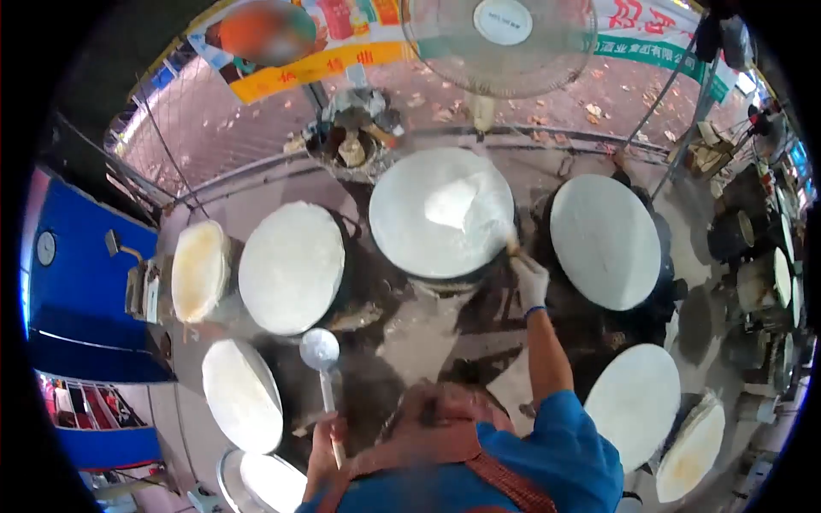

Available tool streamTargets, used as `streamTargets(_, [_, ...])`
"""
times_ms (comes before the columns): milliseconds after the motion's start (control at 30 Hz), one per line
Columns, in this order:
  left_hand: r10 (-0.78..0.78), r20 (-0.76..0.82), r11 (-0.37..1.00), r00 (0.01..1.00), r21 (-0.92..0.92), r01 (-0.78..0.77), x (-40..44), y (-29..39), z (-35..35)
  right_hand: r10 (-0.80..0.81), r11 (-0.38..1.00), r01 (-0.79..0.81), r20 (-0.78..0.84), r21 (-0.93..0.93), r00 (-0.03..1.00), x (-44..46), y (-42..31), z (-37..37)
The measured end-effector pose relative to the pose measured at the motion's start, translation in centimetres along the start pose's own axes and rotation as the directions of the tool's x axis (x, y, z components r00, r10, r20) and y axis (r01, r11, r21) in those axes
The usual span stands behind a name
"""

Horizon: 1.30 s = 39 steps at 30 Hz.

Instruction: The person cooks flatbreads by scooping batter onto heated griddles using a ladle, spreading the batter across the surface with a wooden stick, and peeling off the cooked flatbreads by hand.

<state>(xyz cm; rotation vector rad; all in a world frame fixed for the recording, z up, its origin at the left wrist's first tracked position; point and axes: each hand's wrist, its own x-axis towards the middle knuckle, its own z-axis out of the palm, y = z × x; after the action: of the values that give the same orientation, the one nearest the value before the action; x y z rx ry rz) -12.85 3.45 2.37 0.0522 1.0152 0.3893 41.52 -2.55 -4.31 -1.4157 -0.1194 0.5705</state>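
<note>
My left hand (327, 434) is closed round the pale handle of a ladle (320, 349), whose round bowl points away from me. In a white glove, my right hand (530, 282) grips a short wooden handle (512, 246) at the right rim of the middle round griddle (402, 231). The tool's far end is blurred over the surface and I cannot make out its shape. A thick white patch of batter (451, 203) lies on that griddle, with a thinner smear to its right.
Round griddles covered in white stand around me, including one at left (291, 268), one at right (605, 242) and one at lower right (634, 406). Browned round flatbreads sit at far left (200, 271) and far right (693, 449). A fan (500, 43) hangs ahead.
</note>
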Motion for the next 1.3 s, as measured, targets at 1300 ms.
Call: streamTargets(1300, [-0.286,0.303,0.939,0.909,-0.103,0.329,3.1,-0.6,14.5,-0.336,0.680,0.502,0.381,-0.535,0.861,-19.2,0.8,3.7])
